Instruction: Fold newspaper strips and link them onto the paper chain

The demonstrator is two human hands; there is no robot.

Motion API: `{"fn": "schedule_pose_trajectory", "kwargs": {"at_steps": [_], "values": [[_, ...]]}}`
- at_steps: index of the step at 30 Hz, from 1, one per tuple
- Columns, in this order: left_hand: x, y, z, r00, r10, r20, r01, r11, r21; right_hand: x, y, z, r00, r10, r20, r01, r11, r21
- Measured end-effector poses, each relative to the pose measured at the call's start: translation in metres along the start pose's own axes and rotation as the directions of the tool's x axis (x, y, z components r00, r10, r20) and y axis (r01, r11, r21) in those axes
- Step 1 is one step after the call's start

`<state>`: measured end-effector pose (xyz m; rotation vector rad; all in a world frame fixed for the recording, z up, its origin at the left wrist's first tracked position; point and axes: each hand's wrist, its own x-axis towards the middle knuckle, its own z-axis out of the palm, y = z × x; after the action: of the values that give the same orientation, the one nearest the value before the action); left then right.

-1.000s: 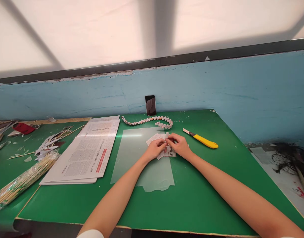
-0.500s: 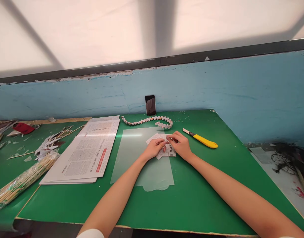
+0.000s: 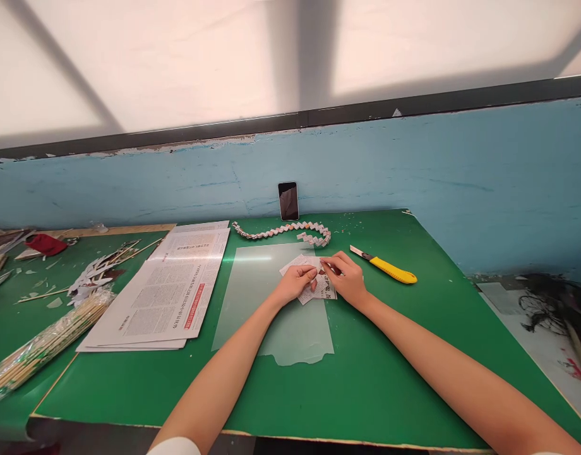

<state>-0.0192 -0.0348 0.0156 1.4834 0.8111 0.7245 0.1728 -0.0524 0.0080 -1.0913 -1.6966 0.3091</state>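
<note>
My left hand and my right hand are close together, fingertips pinched on a small pale piece of newspaper. Most of this piece is hidden by my fingers. Beneath them lie cut newspaper pieces, one with large black characters, on a translucent sheet. Beyond my hands a zigzag chain of folded paper curves across the table. A yellow utility knife lies to the right of my right hand, its blade out.
Folded newspapers lie at the left of the green table. Farther left are bamboo sticks in plastic wrap, paper scraps and a red cloth-like item. A phone leans against the blue wall.
My fingertips have drawn slightly apart, and less of the small pale piece shows between them. Everything on the table lies as before.
</note>
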Motion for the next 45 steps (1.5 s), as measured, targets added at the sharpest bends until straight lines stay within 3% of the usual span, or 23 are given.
{"fn": "schedule_pose_trajectory", "kwargs": {"at_steps": [6,13,27,31,36,39,42,45], "values": [[0.001,-0.001,-0.001,1.0,0.0,0.009,0.0,1.0,-0.031,0.001,0.01,-0.001,0.979,-0.151,0.14,0.169,0.978,-0.124],[0.001,0.0,-0.001,0.997,-0.059,-0.047,0.057,0.997,-0.046,0.007,0.019,-0.007,0.907,-0.362,0.216,0.403,0.896,-0.188],[0.002,-0.003,-0.002,0.996,-0.068,-0.052,0.063,0.993,-0.098,0.009,0.016,-0.009,0.852,-0.446,0.273,0.504,0.841,-0.197],[0.001,-0.002,-0.001,0.996,-0.063,-0.068,0.057,0.995,-0.08,0.007,0.012,-0.009,0.89,-0.36,0.28,0.393,0.917,-0.071],[0.0,-0.001,0.002,0.978,-0.02,-0.208,0.031,0.998,0.048,0.007,0.009,-0.01,0.962,-0.06,0.268,0.034,0.994,0.102],[-0.003,0.001,0.005,0.976,0.057,-0.212,-0.016,0.982,0.188,0.009,0.008,-0.01,0.94,0.062,0.335,-0.109,0.986,0.123],[-0.006,0.006,0.007,0.983,0.104,-0.152,-0.063,0.965,0.256,0.01,0.008,-0.01,0.902,0.098,0.42,-0.162,0.979,0.12],[-0.008,0.009,0.008,0.987,0.099,-0.125,-0.065,0.965,0.253,0.011,0.007,-0.01,0.894,0.127,0.43,-0.201,0.971,0.13]]}}
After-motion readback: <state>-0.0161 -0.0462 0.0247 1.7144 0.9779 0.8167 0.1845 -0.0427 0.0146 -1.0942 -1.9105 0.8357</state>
